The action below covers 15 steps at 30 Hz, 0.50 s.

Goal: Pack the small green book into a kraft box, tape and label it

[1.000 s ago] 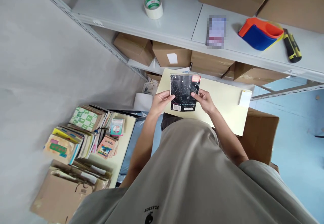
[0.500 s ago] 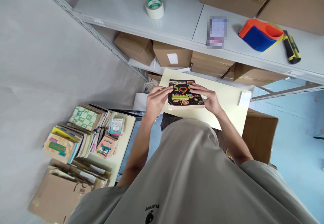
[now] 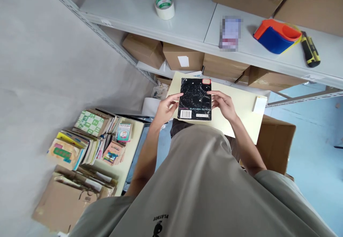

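A black book [image 3: 195, 97] is held over the pale yellow table [image 3: 241, 110], its back cover facing up. That cover has small white stars, a barcode at the lower left and a red-edged sticker at the upper right. My left hand [image 3: 166, 107] grips the book's left edge, fingertips on the cover. On the opposite edge, my right hand [image 3: 223, 104] holds it, with the index fingertip on the cover and other fingers curled beside it. The undersides of the book and the lower fingers are partly hidden.
Above the table, a grey shelf [image 3: 187, 24] carries a tape roll [image 3: 164, 8], a blurred-out item, an orange-and-blue tape dispenser [image 3: 276, 36] and a utility knife [image 3: 310, 49]. Cardboard boxes [image 3: 184, 55] fill the lower level. Stacked books [image 3: 88, 122] stand on a side table at left.
The book has been turned over: its colourful front cover faced up before, and the black back cover faces up now. Both hands have stayed at its sides.
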Each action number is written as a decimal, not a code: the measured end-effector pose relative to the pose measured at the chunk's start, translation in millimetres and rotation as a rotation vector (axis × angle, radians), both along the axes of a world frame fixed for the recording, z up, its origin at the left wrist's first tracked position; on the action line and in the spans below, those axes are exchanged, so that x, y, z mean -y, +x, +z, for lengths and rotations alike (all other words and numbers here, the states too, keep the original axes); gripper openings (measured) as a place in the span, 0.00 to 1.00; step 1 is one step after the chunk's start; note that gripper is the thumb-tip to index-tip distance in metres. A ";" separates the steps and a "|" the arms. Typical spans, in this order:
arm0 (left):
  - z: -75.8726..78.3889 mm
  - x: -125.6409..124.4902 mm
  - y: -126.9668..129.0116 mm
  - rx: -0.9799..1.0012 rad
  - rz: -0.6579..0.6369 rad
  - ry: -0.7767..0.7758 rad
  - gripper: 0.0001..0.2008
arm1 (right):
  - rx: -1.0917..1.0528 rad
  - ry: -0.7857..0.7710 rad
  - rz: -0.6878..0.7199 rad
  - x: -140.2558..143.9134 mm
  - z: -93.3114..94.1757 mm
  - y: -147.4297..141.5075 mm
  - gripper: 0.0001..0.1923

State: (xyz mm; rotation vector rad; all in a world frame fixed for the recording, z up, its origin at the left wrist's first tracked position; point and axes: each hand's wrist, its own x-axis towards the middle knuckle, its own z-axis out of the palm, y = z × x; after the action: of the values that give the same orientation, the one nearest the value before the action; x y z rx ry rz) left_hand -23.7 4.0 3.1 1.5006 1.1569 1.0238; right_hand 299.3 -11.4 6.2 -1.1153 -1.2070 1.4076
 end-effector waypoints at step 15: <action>4.2 -3.2 12.8 0.013 0.074 -0.297 0.35 | 0.029 -0.144 0.045 4.0 -4.9 -15.8 0.39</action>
State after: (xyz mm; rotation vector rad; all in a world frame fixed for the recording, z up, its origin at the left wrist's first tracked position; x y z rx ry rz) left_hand -10.9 7.2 7.3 1.2228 1.3008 0.8655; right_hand 283.5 -15.4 1.3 -1.2172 -1.1719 1.5376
